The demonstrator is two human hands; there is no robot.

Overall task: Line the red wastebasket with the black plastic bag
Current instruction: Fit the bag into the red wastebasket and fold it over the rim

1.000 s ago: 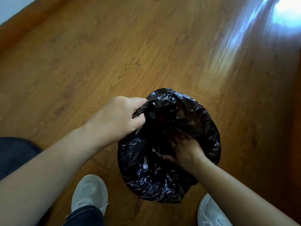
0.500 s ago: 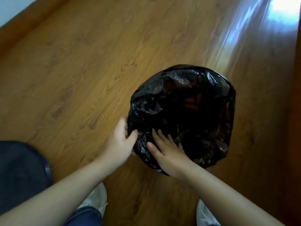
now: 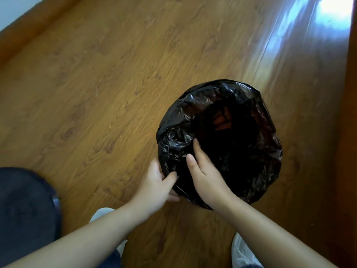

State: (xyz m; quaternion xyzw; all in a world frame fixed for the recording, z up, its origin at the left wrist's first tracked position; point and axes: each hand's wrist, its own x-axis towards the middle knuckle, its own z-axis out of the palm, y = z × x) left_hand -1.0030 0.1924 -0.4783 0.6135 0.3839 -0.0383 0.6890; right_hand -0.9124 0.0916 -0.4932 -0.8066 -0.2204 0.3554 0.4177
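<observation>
The black plastic bag (image 3: pixel 241 151) is draped over the whole wastebasket on the wooden floor. Only a dull red patch of the wastebasket (image 3: pixel 222 120) shows through the thin plastic deep inside. My left hand (image 3: pixel 154 186) grips the bag's outer near-left side, thumb on top and fingers tucked under the plastic. My right hand (image 3: pixel 204 175) lies flat on the near rim with straight fingers pointing into the opening and pressing the plastic.
Wooden floor (image 3: pixel 116 84) surrounds the basket, with bright glare at the top right. A wooden skirting board (image 3: pixel 29 29) runs along the top left. My white shoes (image 3: pixel 243 254) and dark trouser leg (image 3: pixel 25 213) are near the bottom edge.
My right hand came out of the bag and now rests on the near rim. My left hand moved from the far-left rim down to the near-left side. The basket sits farther right in view.
</observation>
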